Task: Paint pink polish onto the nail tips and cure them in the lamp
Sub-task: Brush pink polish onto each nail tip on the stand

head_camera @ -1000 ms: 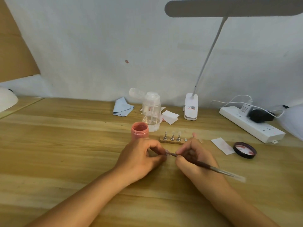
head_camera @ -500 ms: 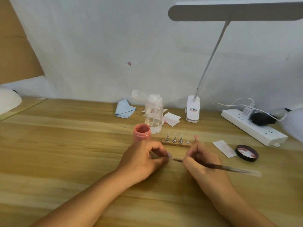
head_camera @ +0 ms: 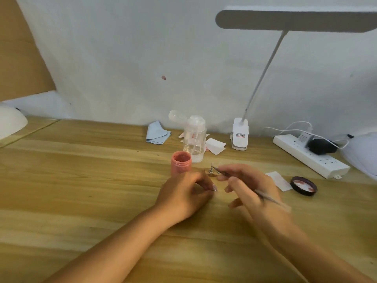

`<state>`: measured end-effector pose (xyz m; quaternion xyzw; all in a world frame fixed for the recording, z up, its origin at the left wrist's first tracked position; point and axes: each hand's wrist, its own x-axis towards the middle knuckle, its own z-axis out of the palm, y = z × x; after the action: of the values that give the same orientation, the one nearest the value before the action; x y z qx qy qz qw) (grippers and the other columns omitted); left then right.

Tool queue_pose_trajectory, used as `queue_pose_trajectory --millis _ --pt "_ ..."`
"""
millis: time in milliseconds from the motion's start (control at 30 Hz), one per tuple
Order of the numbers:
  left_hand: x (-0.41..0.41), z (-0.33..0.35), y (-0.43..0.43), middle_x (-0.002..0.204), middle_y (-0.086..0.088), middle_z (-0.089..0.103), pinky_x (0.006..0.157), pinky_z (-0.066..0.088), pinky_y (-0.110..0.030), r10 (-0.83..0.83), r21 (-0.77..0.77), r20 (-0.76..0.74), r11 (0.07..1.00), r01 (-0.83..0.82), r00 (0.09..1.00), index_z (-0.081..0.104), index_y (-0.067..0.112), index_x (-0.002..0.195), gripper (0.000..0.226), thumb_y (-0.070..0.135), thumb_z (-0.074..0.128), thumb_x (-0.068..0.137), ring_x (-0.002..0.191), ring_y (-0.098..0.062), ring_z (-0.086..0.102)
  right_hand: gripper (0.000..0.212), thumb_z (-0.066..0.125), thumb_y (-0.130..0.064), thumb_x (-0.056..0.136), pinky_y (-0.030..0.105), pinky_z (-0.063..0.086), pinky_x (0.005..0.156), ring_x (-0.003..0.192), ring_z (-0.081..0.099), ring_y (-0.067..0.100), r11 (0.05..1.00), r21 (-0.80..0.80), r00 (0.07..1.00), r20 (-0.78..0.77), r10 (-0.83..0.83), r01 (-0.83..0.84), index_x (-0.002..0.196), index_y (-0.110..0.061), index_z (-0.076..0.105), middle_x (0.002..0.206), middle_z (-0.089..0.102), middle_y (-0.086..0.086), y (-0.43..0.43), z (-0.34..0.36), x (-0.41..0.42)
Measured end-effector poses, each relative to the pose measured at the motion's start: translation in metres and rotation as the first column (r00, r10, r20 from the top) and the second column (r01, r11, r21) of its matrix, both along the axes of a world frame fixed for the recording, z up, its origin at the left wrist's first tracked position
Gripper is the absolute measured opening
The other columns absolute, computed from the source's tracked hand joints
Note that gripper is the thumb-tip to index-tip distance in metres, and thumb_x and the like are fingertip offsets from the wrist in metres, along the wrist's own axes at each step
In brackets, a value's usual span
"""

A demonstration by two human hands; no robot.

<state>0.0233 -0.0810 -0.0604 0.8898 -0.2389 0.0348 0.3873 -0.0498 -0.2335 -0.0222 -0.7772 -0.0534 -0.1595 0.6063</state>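
While pinching nail tip (head_camera: 214, 188) at L hand (head_camera: 183, 193) fingertips, grips brush (head_camera: 269, 200) in R hand (head_camera: 251, 188), bristles just beyond that grip, near polish jar (head_camera: 181, 163). Could tip jar or smear skin w/ a wide, hasty swing; R hand looks blurred.

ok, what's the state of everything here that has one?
Pink polish jar: upright, lid off.
Jar lid: off, lying inside-up.
Pump bottle: flip cap open.
Power strip: black adapter plugged in.
Left hand: pinches a nail tip.
Right hand: grips the brush.
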Motion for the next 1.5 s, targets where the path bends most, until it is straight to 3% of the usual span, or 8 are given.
queue_pose_trajectory --millis 167,333,567,800,967,1133,1333,1500 --pt "0.001 0.003 0.0 0.075 0.036 0.06 0.059 0.032 -0.018 0.006 0.024 -0.002 1.0 -0.006 1.0 0.056 0.047 0.068 0.024 0.032 0.07 0.082 0.063 0.017 0.051 0.007 0.061 -0.01 0.083 0.021 0.04 0.042 0.049 0.051 0.009 0.997 -0.045 0.992 -0.107 -0.071 0.067 0.086 -0.015 0.058 0.069 0.072 0.001 0.02 0.036 0.049" --pt "0.001 0.002 0.0 0.088 0.032 0.064 0.058 0.032 -0.017 0.001 0.042 0.014 0.999 -0.002 1.0 0.057 0.047 0.07 0.02 0.037 0.066 0.084 0.066 0.019 0.05 0.012 0.069 -0.02 0.077 0.017 0.034 0.045 0.041 0.047 -0.002 0.963 -0.248 0.975 -0.164 -0.148 0.105 0.071 -0.02 0.059 0.061 0.072 -0.005 0.039 0.034 0.088" --pt "0.0 0.002 -0.003 0.09 0.031 0.064 0.06 0.033 -0.019 -0.007 0.047 0.0 0.999 0.007 1.0 0.057 0.043 0.075 0.013 0.037 0.062 0.086 0.066 0.013 0.05 0.011 0.07 -0.026 0.077 0.024 0.038 0.052 0.057 0.053 0.009 0.926 -0.359 0.967 -0.172 -0.186 0.115 0.071 -0.022 0.061 0.068 0.072 -0.003 0.043 0.026 0.099" --pt "0.003 -0.003 -0.005 0.082 0.028 0.065 0.065 0.036 -0.025 0.005 -0.04 -0.048 0.999 -0.006 0.999 0.058 0.041 0.072 0.017 0.032 0.066 0.084 0.061 0.008 0.049 0.005 0.06 -0.009 0.091 0.021 0.051 0.053 0.061 0.063 0.009 0.998 0.05 0.999 -0.036 -0.023 0.025 0.094 -0.013 0.062 0.079 0.074 0.004 0.007 0.017 0.035" --pt "0.004 -0.006 -0.003 0.073 0.036 0.06 0.059 0.032 -0.023 -0.016 -0.082 -0.032 0.997 0.014 0.999 0.062 0.041 0.072 0.017 0.032 0.071 0.082 0.058 0.01 0.049 0.007 0.06 -0.004 0.09 0.019 0.046 0.052 0.054 0.052 0.015 0.975 0.215 0.995 -0.086 -0.04 0.058 0.085 -0.005 0.056 0.063 0.063 0.008 -0.018 -0.02 0.002" --pt "0.007 -0.006 -0.002 0.068 0.035 0.06 0.056 0.031 -0.022 -0.011 -0.096 -0.025 0.995 0.008 1.0 0.064 0.039 0.071 0.015 0.033 0.074 0.08 0.053 0.008 0.048 0.008 0.059 0.004 0.088 0.021 0.049 0.054 0.057 0.057 0.017 0.988 0.156 0.998 -0.058 0.011 -0.002 0.083 0.001 0.055 0.068 0.068 0.014 -0.018 -0.023 0.002" --pt "0.006 -0.008 0.001 0.061 0.033 0.059 0.052 0.03 -0.024 -0.024 -0.1 -0.024 0.995 0.022 0.999 0.065 0.036 0.072 0.013 0.03 0.075 0.079 0.044 0.002 0.045 0.011 0.061 0.003 0.082 0.036 0.041 0.06 0.06 0.053 0.019 0.998 0.064 0.996 -0.094 -0.012 0.018 0.077 -0.006 0.056 0.067 0.062 0.014 -0.014 -0.023 0.002" --pt "0.005 -0.005 0.001 0.054 0.035 0.055 0.045 0.027 -0.016 -0.027 -0.091 -0.007 0.995 0.026 1.0 0.065 0.036 0.071 0.016 0.028 0.077 0.08 0.042 0.002 0.043 0.009 0.058 0.006 0.084 0.03 0.042 0.054 0.058 0.052 0.019 0.995 0.1 0.996 -0.086 -0.018 0.026 0.079 -0.001 0.055 0.064 0.059 0.011 -0.014 -0.019 0.001"
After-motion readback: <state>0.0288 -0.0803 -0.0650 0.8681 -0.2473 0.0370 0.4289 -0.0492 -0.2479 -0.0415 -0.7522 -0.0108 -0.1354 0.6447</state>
